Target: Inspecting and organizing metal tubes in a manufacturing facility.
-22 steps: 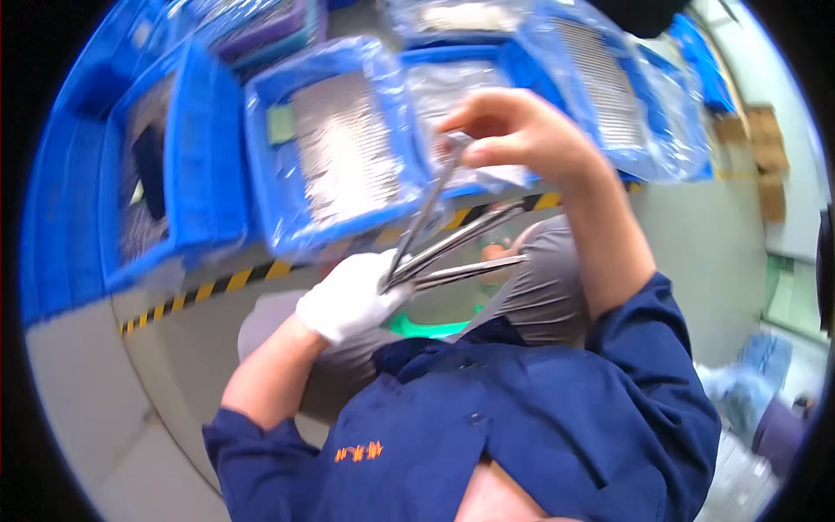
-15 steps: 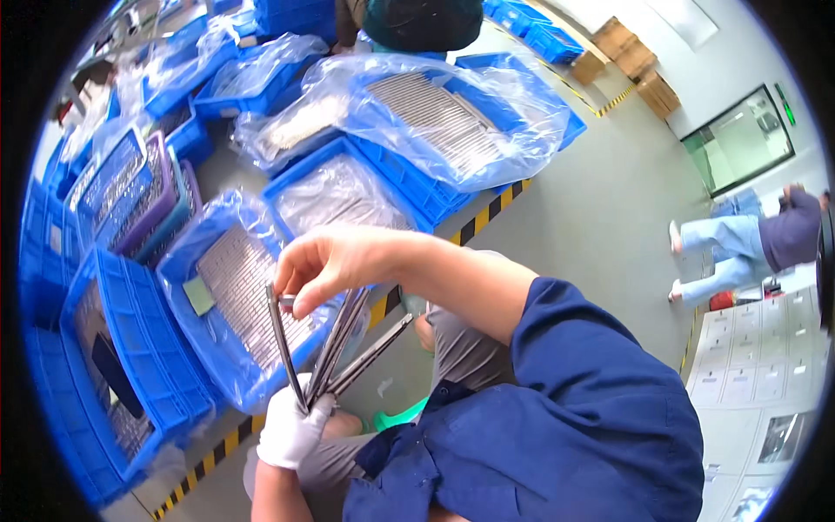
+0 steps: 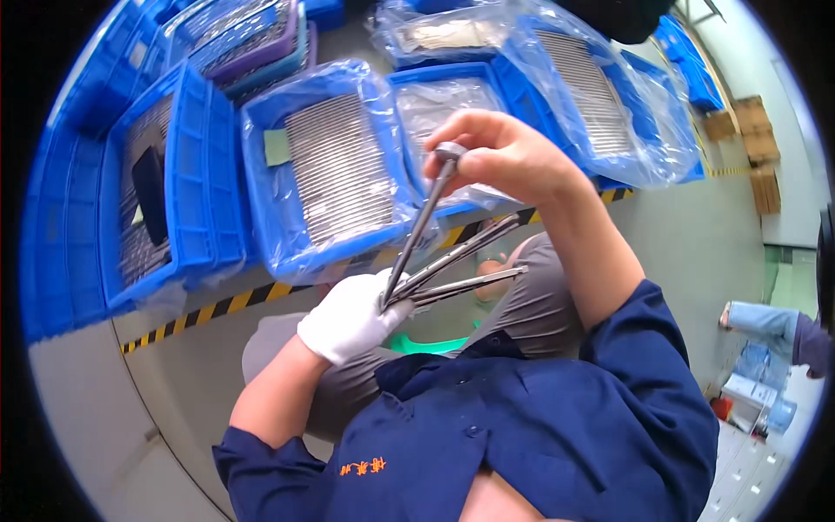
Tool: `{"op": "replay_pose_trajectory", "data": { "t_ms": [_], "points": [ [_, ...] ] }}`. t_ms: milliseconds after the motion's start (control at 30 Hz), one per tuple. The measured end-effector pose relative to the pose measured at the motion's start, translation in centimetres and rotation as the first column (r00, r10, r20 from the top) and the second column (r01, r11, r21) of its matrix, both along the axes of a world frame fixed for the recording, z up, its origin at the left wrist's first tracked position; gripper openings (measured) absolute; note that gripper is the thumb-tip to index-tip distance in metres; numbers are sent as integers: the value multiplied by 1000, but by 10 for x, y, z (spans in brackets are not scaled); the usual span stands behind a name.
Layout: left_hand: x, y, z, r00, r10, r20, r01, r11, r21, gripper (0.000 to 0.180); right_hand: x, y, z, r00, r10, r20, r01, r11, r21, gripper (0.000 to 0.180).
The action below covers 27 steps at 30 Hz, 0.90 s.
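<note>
Left hand (image 3: 352,320), white-gloved, has its fingers closed round the lower ends of several metal rods (image 3: 457,261); these fan out up and to the right, in view beyond the near edge of the lined bin (image 3: 258,178) and above the lap; one dark rod (image 3: 422,224) stands apart from the fan and tilts up toward the right hand (image 3: 513,161); right hand is bare, thumb and fingertips clamped on a small grey round piece (image 3: 450,150) at that rod's upper end; cannot tell if the piece is fixed on or only touching; the piece shows against the left half of the middle bin (image 3: 448,71), near side.

Lined bin is blue with clear plastic over its edges; tight rows of metal strips (image 3: 341,170) fill most of it, a pale green slip (image 3: 277,147) near its left edge; left of it a blue crate (image 3: 204,183) with a dark object (image 3: 150,196) inside; more strips (image 3: 584,87) under plastic, right of the middle bin; striped tape (image 3: 235,303) runs along the bins' near side; green plastic item (image 3: 430,344) between the knees; another person's jeans (image 3: 765,326) near the right rim.
</note>
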State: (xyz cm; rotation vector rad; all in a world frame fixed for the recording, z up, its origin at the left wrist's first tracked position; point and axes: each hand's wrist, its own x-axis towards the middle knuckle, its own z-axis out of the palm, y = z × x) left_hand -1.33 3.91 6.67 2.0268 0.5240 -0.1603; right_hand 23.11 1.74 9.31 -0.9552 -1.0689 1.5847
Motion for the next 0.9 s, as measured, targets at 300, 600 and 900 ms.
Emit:
{"op": "replay_pose_trajectory", "data": {
  "t_ms": [300,600,900],
  "points": [
    [-8,0,1,1000,-14,-24,13,999,-39,25,-8,3,1,979,145,146,-153,987,43,34],
    [-7,4,-2,969,247,-12,-241,934,-264,41,48,10,6,900,-412,-139,424,903,72,17],
    [-6,12,-25,706,625,-333,-510,123,-851,15,-46,-1,-36,482,-359,799,-71,893,444,41]
  ]
}}
